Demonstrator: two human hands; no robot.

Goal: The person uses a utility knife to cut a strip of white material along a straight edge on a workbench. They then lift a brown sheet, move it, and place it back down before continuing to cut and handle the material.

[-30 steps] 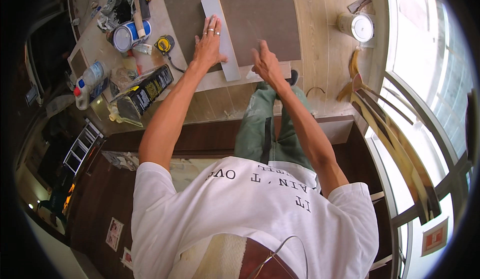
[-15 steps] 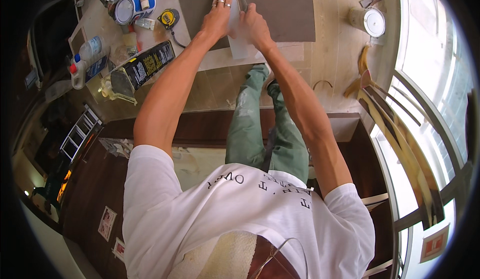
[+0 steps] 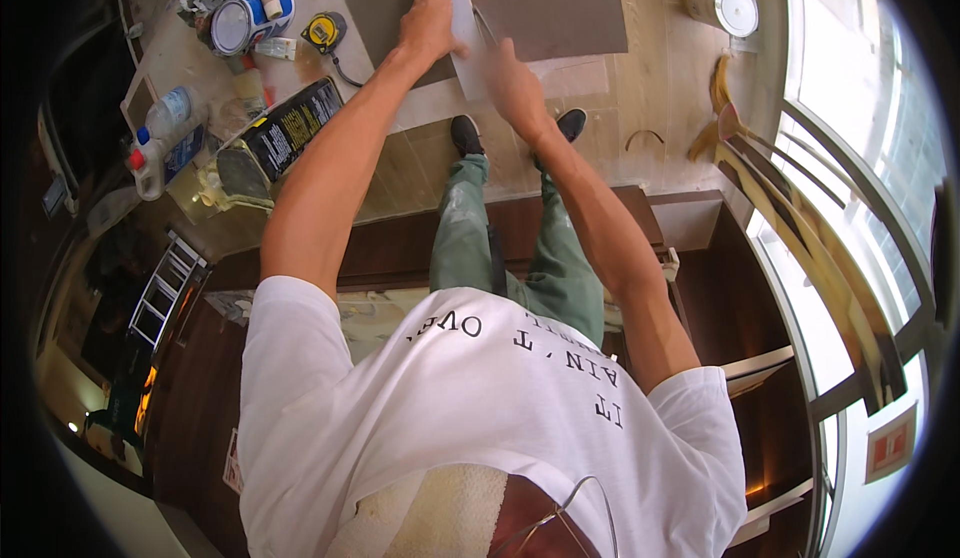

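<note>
My left hand (image 3: 430, 20), with rings on its fingers, lies stretched out over a long pale grey flat strip (image 3: 470, 79), pressing it down. Under the strip is a dark grey-brown sheet (image 3: 550, 8) on a light board (image 3: 575, 77). My right hand (image 3: 517, 91) is closed beside the strip's right edge, near its close end. What it grips is smeared by motion and cannot be made out. A narrow curved sliver (image 3: 485, 24) rises along the strip's edge just beyond my right fingers.
At left lie a tape measure (image 3: 323, 33), a blue-and-white can (image 3: 252, 23), a black box (image 3: 290, 128) and plastic bottles (image 3: 170, 113). A white-lidded can (image 3: 722, 8) stands at right. Curved wooden strips (image 3: 800, 248) lean by the window. My shoes (image 3: 466, 136) are beside the board's near edge.
My right hand has slid toward me along the strip's edge. My left hand stays pressed on the strip. My feet have moved apart and the view has shifted slightly.
</note>
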